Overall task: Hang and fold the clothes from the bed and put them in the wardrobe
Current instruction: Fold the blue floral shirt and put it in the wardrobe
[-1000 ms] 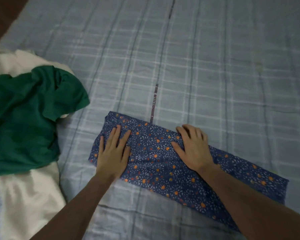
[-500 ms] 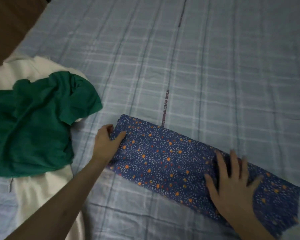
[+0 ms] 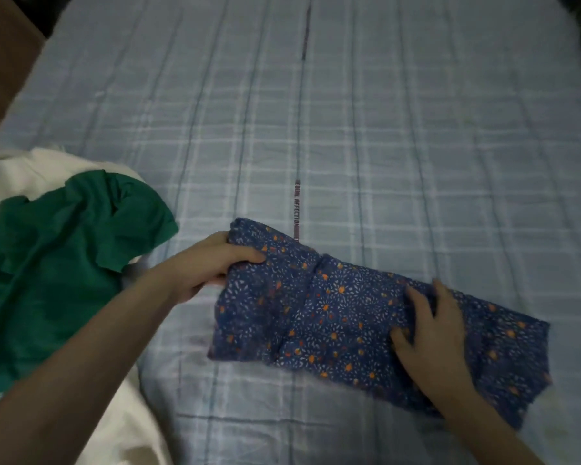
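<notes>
**Floral garment half-lifted for its next fold**

Floral garment [image 3: 349, 317], blue with orange specks, lies as a long narrow band across the near middle of the bed [image 3: 383, 129], slanting toward the near right edge. The left hand [image 3: 212, 263] is clenched on the band's left end, thumb on top, raising that end off the sheet. The right hand [image 3: 430, 330] presses flat with spread fingers on the right part, grasping nothing. To fold well, I judge the left end should be carried over to meet the right end, edges matched, while the right hand pins the cloth so it cannot slide or bunch. Near the left edge a green shirt [image 3: 57, 263] lies crumpled on a white garment [image 3: 24, 169], both unfolded.
</notes>
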